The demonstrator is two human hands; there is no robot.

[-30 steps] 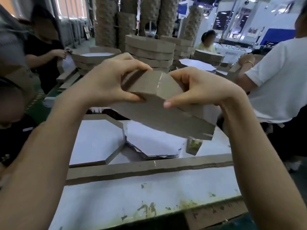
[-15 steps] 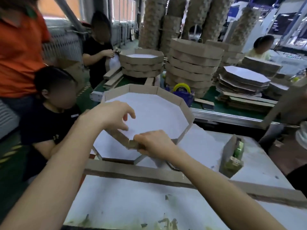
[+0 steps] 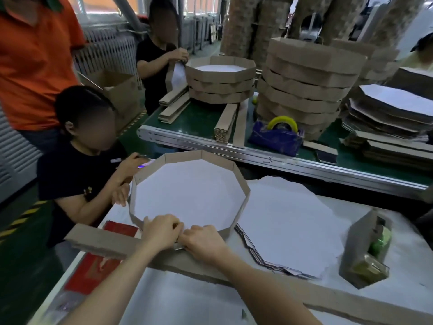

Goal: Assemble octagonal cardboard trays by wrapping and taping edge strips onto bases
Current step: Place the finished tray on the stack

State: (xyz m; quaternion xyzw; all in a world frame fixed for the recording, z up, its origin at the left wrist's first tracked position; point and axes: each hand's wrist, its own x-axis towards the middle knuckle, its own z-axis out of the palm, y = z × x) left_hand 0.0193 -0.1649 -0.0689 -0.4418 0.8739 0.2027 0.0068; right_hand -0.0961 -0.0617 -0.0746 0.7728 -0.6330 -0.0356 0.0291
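**Desk:** What can't you make out, starting from the left?

**Operator:** The person in an orange shirt (image 3: 30, 57) is cut off by the frame's top and side. A seated person in black (image 3: 77, 170) holds something small that I can't identify. On the bench (image 3: 187, 301) a red panel (image 3: 91, 273) carries pale marks too blurred for me to read.

**Desk:** And the hands?

**Operator:** My left hand (image 3: 161, 231) has its fingers (image 3: 174, 227) curled over the near wall of the tray (image 3: 241, 184), gripping it. My right hand (image 3: 203, 242) touches the left one at that same wall. Its fingers (image 3: 187, 236) are bent and hidden under the knuckles, so I can't tell whether they pinch anything.

**Desk:** Where is the tray?

**Operator:** Flat on the bench, at its far left part. It has a smooth white floor and a low, many-sided wall of brown corrugated board. A long raw-edged cardboard strip (image 3: 100, 240) runs under my wrists. Just right of the tray is a stack of white bases (image 3: 281, 219) with ragged edges. Further right stands a tape dispenser (image 3: 367, 249) boxed in cardboard, its green inside blurred.
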